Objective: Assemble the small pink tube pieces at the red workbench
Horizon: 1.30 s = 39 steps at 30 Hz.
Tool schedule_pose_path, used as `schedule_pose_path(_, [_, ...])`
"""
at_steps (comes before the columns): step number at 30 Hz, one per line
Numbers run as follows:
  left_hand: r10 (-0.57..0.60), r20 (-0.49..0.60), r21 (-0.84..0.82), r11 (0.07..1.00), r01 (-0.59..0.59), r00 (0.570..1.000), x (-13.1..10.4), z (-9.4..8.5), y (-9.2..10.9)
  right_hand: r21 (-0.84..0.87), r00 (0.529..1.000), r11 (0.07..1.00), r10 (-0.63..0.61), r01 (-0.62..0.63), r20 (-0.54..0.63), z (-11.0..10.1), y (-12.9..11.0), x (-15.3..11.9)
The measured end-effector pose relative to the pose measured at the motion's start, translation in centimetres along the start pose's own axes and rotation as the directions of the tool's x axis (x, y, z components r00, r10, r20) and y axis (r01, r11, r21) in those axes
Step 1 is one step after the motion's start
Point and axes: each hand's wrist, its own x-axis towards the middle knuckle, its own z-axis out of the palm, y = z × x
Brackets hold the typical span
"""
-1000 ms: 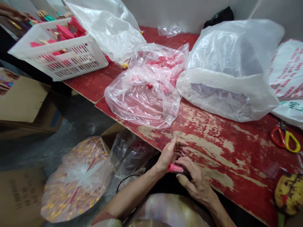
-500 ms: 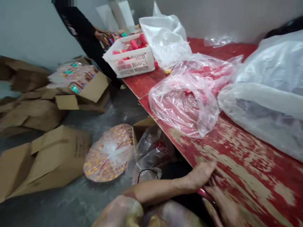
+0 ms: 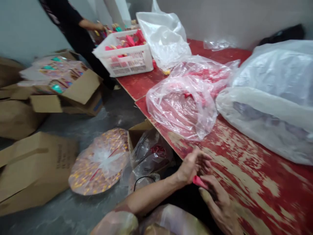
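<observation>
Both hands grasp the red tube point(image 3: 199, 181) at the near table point(image 3: 244, 182) edge: left hand point(image 3: 192, 164) on its left end, right hand point(image 3: 218, 202) on its right (long axis left-right).

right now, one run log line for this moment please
left hand: on small red tube | right hand: gripping same tube | place: edge of worn red table | near: clear bag of red pieces
</observation>
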Motion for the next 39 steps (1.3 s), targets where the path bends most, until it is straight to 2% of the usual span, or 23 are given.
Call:
schedule_pose_path(2, [0.008,-0.031,-0.092,0.996,-0.011,0.999,-0.1,-0.8,0.7,0.069,0.996,0.995,0.08,-0.077,-0.039,0.0,-0.3,0.6])
schedule_pose_path(7, [0.011,-0.055,-0.04,0.999,-0.014,0.998,-0.7,-1.4,0.8,0.099,0.976,0.977,0.196,-0.187,-0.096,-0.3,0.2,0.8])
schedule_pose_path(10, [0.005,-0.058,-0.023,1.0,-0.006,0.998,-0.9,-0.9,0.2,0.09,0.976,0.982,0.176,-0.165,-0.126,-0.5,0.0,0.7])
schedule_pose_path(12, [0.001,-0.053,-0.029,1.0,-0.002,0.999,-0.8,-0.5,-0.1,0.099,0.982,0.984,0.156,-0.145,-0.107,-0.7,-0.1,0.7])
schedule_pose_path(16, [-0.025,-0.03,-0.028,0.999,0.024,0.999,-0.5,-0.1,-0.1,0.119,0.995,0.988,0.097,-0.094,-0.015,-1.0,-0.2,0.5])
schedule_pose_path(20, [-0.051,-0.013,-0.001,0.999,0.051,0.999,-0.3,-0.1,-0.2,0.052,0.995,0.997,0.054,-0.059,0.079,-1.2,-0.6,0.5])
schedule_pose_path(24, [-0.052,-0.019,0.097,0.994,0.053,0.998,-0.2,0.1,-0.8,-0.015,0.992,1.0,-0.024,0.026,0.125,-0.9,-1.2,0.4])
schedule_pose_path(28, [-0.043,-0.02,0.221,0.974,0.047,0.999,-0.6,0.5,-1.5,-0.013,0.99,0.999,-0.043,0.046,0.138,-0.3,-1.1,-0.4])
schedule_pose_path(32, [-0.048,0.024,0.228,0.973,0.042,0.999,-0.9,0.7,-1.8,-0.07,0.969,0.974,-0.206,0.216,0.135,0.4,0.2,-1.4])
schedule_pose_path(34, [-0.024,0.02,0.22,0.975,0.019,1.0,-1.0,0.7,-1.7,-0.117,0.96,0.954,-0.268,0.276,0.085,0.8,0.8,-1.6])
schedule_pose_path(36, [0.028,-0.008,0.245,0.969,-0.025,1.0,-1.3,0.5,-1.4,-0.123,0.964,0.957,-0.258,0.263,0.059,1.3,1.0,-1.6])
schedule_pose_path(39, [0.115,-0.019,0.306,0.946,-0.103,0.993,-2.1,-0.5,-0.2,-0.063,0.984,0.989,-0.121,0.13,0.129,1.7,0.6,-1.2])
